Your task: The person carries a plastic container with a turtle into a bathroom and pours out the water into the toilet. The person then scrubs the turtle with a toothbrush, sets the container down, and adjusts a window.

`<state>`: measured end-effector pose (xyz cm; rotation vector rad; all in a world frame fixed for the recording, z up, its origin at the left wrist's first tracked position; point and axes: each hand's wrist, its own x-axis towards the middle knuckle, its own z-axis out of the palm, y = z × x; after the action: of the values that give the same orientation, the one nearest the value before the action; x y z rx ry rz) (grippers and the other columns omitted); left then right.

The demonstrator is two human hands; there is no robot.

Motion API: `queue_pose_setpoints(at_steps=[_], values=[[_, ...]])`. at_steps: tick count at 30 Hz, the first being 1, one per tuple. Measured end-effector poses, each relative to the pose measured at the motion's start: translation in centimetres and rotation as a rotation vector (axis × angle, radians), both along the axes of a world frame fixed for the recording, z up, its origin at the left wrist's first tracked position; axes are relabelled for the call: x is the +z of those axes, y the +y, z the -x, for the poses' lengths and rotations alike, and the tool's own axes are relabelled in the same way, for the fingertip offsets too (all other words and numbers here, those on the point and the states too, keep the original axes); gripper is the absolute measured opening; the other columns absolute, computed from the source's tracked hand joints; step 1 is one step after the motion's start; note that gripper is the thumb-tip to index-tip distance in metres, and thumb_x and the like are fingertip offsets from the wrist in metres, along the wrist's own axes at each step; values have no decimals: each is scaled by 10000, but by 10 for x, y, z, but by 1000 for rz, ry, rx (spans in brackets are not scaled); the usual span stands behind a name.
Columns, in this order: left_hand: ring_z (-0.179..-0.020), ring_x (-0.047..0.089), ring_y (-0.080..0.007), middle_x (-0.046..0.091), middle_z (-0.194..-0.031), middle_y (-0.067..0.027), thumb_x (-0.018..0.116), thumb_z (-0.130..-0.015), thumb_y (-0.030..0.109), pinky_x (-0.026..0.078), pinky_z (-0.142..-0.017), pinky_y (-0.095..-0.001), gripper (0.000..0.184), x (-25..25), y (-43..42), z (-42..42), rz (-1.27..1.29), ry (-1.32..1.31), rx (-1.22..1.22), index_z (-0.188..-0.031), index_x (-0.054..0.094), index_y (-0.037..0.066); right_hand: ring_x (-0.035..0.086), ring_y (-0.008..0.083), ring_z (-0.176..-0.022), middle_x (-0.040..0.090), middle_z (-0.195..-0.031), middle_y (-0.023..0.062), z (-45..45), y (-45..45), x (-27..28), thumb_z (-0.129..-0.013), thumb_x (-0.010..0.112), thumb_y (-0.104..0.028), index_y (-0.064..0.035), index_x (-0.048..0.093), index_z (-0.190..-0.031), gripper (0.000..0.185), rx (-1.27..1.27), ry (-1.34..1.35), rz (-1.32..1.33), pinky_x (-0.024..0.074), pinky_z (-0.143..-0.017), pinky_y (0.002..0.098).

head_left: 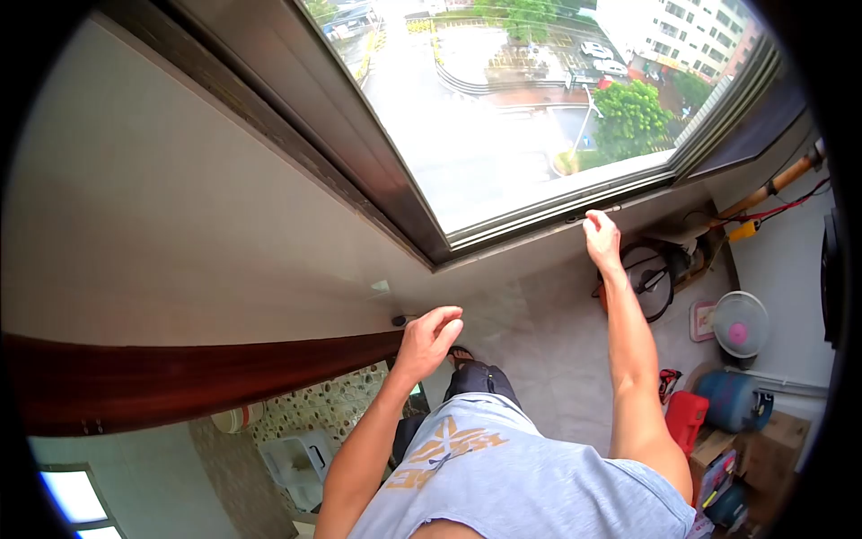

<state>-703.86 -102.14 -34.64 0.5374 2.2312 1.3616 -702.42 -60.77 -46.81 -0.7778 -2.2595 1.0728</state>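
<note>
The two hands are well apart. The right hand (602,239) reaches forward to the lower edge of the window (539,212), its fingers bent and gathered. A thin dark strip (577,219) lies along the window's bottom frame at its fingertips; whether they grip it, or only touch it, cannot be told. The left hand (429,342) is lower and nearer the body, empty, its fingers bent a little and the thumb standing off from them. Just beyond it, a small dark knob (399,321) sits near the end of a long red-brown panel (180,379).

Beneath the arms are a grey shirt (476,449), dark trousers (485,381) and a sandal (461,354) on the pale floor (557,332). To the right of the right arm stand a round whitish thing with a pink centre (742,313), a blue tank (723,398), a red case (686,419) and a cardboard box (779,442). Through the glass, far below, a leafy tree (631,117) stands near a lamp post (585,117) and parked cars (606,66).
</note>
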Motion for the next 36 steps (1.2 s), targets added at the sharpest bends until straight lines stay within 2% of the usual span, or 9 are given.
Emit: queue_pose_setpoints(at_steps=[2, 6, 9, 11, 15, 19, 20, 26, 36], values=[[-882, 664, -203, 678, -986, -140, 632, -879, 194, 514, -788, -316, 283, 8, 29, -8, -94, 4, 28, -1073, 636, -11, 651, 184, -777, 687, -855, 123, -28, -11, 5, -845, 599, -138, 8, 648, -1049, 256, 25, -3, 170, 511, -727, 314], [-903, 633, -151, 661, -1073, -101, 633, -892, 202, 505, -772, -281, 288, 9, 73, -31, -87, 321, -140, -1110, 636, 13, 616, 127, -681, 653, -724, 72, -91, -4, 26, -840, 567, -117, 6, 649, -1021, 234, 64, -48, 298, 491, -641, 284], [-871, 636, -149, 673, -1044, -103, 644, -885, 207, 508, -761, -285, 297, 7, 103, -58, -123, 268, -102, -1115, 641, 19, 628, 124, -659, 642, -699, 87, -131, 11, 24, -838, 552, -72, 8, 647, -989, 196, 168, -44, 272, 506, -627, 283], [-815, 625, -121, 690, -960, -76, 643, -885, 194, 505, -735, -275, 277, 5, 122, -78, -133, 122, -2, -1099, 651, 18, 645, 132, -681, 669, -754, 92, -143, 29, -2, -844, 560, -72, 3, 649, -1010, 203, 242, -104, 29, 520, -634, 284], [-710, 606, -90, 687, -784, -54, 636, -877, 193, 497, -662, -264, 237, -19, 158, -116, -256, 8, 313, -1022, 682, 11, 672, 286, -800, 678, -847, 175, -136, 38, 33, -847, 572, -115, -11, 640, -1047, 235, 408, -215, 7, 517, -755, 352], [-684, 580, -73, 666, -751, -30, 630, -875, 181, 483, -639, -249, 218, -31, 191, -129, -245, 27, 344, -995, 684, 7, 652, 333, -812, 657, -856, 186, -104, 57, 45, -865, 549, -97, -4, 620, -1049, 219, 526, -109, -49, 506, -749, 386], [-801, 629, -86, 678, -824, -25, 610, -888, 139, 503, -711, -247, 182, -20, 199, -129, -171, -22, 338, -971, 682, -7, 638, 364, -807, 651, -848, 191, -95, 68, 38, -861, 543, -86, -6, 619, -1021, 194, 564, -29, -136, 503, -744, 413], [-868, 651, -129, 694, -981, -85, 595, -909, 152, 523, -765, -263, 317, -46, 295, -99, -302, 17, 506, -1176, 609, -18, 586, 367, -886, 579, -940, 168, -41, 138, 7, -826, 544, -36, -41, 568, -1035, 211, 621, -148, -576, 515, -777, 446], [-730, 583, -73, 677, -807, -23, 614, -876, 210, 483, -661, -254, 266, -63, 405, -31, -113, 28, 711, -1041, 682, 12, 635, 259, -875, 620, -915, 86, 27, 176, -24, -810, 564, -141, -87, 611, -876, 98, 1014, -309, -938, 529, -696, 373]])
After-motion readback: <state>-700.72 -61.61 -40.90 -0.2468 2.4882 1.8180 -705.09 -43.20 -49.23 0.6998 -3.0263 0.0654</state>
